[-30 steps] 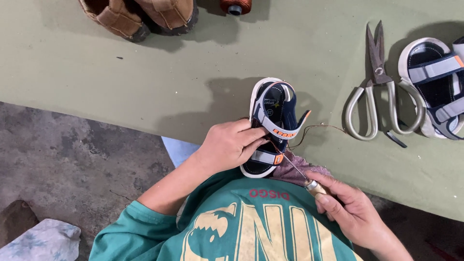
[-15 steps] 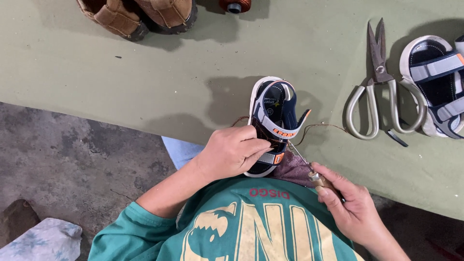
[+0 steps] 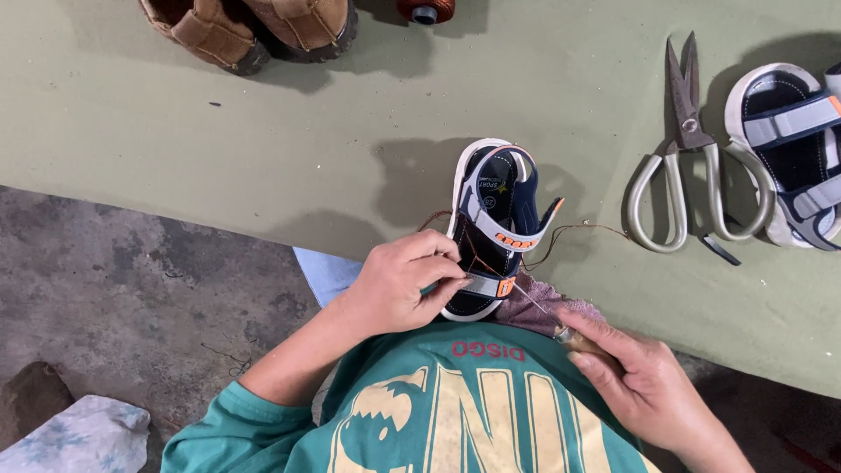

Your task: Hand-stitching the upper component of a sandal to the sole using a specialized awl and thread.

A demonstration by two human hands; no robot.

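A small navy and grey sandal (image 3: 495,219) with orange trim stands upright at the near edge of the green mat (image 3: 263,149). My left hand (image 3: 399,285) grips its lower side and strap, fingers pinching brown thread (image 3: 578,229) that loops out to the right. My right hand (image 3: 631,381) holds a wooden-handled awl (image 3: 547,320); its thin metal tip points into the sandal's lower strap. A mauve cloth (image 3: 547,311) lies under the sandal's heel, on my lap.
Large metal scissors (image 3: 692,166) lie to the right, beside the matching sandal (image 3: 793,153). Brown shoes (image 3: 254,26) and a spool of brown thread (image 3: 425,9) sit at the far edge. Bare concrete floor (image 3: 114,280) and a pale rag (image 3: 79,434) lie at the left.
My left hand has slid slightly down the sandal's side and closed on the thread. My right hand with the awl has barely moved.
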